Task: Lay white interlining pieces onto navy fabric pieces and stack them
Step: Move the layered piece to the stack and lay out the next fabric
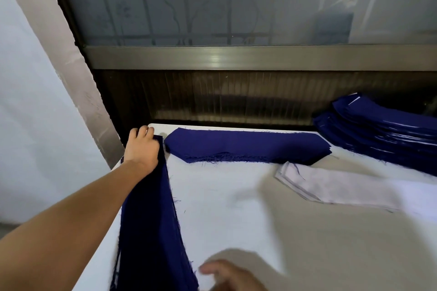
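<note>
While left hand [142, 146] grips navy strip [151, 231] end, left of frame, strip hugs table [236, 208] edge: could slip off, skew. Right hand [227, 274] blurred, state unclear.

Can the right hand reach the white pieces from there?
Probably yes: only bare table lies between the right hand and the white pieces, with nothing in the way. The left hand holds the navy strip.
</note>
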Action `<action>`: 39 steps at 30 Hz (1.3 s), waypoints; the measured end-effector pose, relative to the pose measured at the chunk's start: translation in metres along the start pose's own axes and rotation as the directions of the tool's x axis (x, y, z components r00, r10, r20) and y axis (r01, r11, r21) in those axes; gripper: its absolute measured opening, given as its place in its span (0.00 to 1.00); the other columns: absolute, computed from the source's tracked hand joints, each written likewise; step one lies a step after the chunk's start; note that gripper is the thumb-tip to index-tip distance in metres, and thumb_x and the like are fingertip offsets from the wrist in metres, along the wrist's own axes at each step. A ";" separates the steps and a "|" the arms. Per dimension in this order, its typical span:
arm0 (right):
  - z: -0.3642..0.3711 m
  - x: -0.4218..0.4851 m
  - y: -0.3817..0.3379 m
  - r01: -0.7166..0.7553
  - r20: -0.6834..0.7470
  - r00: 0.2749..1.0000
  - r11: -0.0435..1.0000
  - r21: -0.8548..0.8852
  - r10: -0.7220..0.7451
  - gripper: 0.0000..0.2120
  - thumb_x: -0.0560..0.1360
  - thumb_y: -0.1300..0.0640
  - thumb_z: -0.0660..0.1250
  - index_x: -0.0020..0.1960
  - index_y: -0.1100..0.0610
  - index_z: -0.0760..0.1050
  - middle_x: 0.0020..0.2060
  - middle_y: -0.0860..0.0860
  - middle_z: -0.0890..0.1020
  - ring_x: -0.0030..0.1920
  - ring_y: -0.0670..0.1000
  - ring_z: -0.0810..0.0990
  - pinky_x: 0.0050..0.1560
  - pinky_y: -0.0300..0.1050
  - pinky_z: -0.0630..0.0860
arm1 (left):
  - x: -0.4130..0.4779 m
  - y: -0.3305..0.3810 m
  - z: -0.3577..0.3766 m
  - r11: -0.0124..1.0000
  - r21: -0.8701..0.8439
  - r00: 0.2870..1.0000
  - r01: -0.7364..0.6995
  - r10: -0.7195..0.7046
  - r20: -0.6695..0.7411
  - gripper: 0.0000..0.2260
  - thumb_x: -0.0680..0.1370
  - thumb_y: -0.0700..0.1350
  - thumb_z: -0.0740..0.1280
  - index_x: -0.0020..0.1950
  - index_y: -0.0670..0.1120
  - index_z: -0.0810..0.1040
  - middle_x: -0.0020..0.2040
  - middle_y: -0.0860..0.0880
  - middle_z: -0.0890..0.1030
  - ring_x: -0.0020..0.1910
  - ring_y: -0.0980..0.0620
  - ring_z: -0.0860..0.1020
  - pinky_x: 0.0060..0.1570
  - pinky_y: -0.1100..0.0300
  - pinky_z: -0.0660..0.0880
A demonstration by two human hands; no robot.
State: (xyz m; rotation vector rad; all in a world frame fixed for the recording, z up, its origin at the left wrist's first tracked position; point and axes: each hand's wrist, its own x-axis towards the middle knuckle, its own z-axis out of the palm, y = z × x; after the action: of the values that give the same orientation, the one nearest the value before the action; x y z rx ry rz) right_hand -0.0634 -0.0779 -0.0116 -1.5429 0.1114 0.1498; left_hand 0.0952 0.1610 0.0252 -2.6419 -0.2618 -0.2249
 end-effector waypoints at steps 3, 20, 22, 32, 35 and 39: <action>-0.107 -0.028 -0.022 0.104 0.286 0.958 0.946 -0.308 -0.013 0.06 0.69 0.58 0.74 0.40 0.47 0.80 0.34 0.56 0.85 0.33 0.54 0.81 0.42 0.46 0.75 | -0.004 0.017 -0.015 0.927 -0.365 0.975 0.079 -0.149 -0.166 0.14 0.80 0.48 0.62 0.63 0.46 0.79 0.63 0.45 0.76 0.62 0.44 0.71 0.61 0.50 0.67; -0.251 0.024 -0.018 0.174 0.012 0.886 0.309 -0.935 -0.464 0.05 0.71 0.60 0.69 0.42 0.50 0.76 0.30 0.47 0.80 0.31 0.56 0.78 0.30 0.44 0.68 | 0.000 0.089 -0.063 0.901 -0.411 0.990 0.136 -0.107 0.093 0.09 0.77 0.49 0.66 0.46 0.46 0.82 0.50 0.46 0.77 0.59 0.44 0.72 0.55 0.52 0.72; -0.254 0.026 -0.018 0.169 0.009 0.893 0.317 -0.933 -0.449 0.04 0.72 0.58 0.68 0.43 0.49 0.75 0.31 0.47 0.80 0.32 0.55 0.78 0.30 0.44 0.67 | -0.002 0.089 -0.057 0.892 -0.447 0.996 0.059 -0.025 0.083 0.09 0.76 0.51 0.67 0.49 0.50 0.85 0.60 0.47 0.74 0.64 0.44 0.68 0.64 0.50 0.68; -0.255 0.024 -0.018 0.164 -0.006 0.900 0.351 -0.922 -0.437 0.05 0.71 0.58 0.67 0.43 0.48 0.74 0.32 0.45 0.79 0.34 0.54 0.78 0.32 0.44 0.67 | -0.006 0.084 -0.043 0.568 -0.815 0.993 0.117 -0.060 0.100 0.11 0.77 0.53 0.72 0.35 0.52 0.82 0.59 0.55 0.77 0.63 0.50 0.72 0.60 0.50 0.66; -0.255 0.024 -0.018 0.165 -0.002 0.903 0.352 -0.921 -0.429 0.05 0.72 0.57 0.66 0.43 0.48 0.73 0.32 0.45 0.79 0.34 0.53 0.77 0.33 0.45 0.69 | -0.004 0.081 -0.049 0.651 -0.750 0.993 0.116 -0.098 0.068 0.12 0.77 0.58 0.69 0.38 0.53 0.78 0.47 0.53 0.79 0.52 0.49 0.77 0.56 0.49 0.70; -0.255 0.023 -0.019 0.162 -0.006 0.906 0.358 -0.919 -0.423 0.04 0.73 0.57 0.66 0.43 0.48 0.73 0.31 0.45 0.78 0.33 0.52 0.76 0.33 0.45 0.70 | 0.004 0.080 -0.054 0.659 -0.733 0.985 0.169 -0.146 0.097 0.13 0.78 0.61 0.66 0.52 0.53 0.72 0.47 0.53 0.80 0.51 0.49 0.78 0.62 0.48 0.68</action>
State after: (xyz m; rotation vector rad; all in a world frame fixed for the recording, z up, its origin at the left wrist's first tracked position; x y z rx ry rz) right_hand -0.0314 -0.3325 -0.0035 -2.6859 -0.0930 -0.3626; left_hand 0.1103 0.0668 0.0383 -3.4464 -0.5017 -0.4267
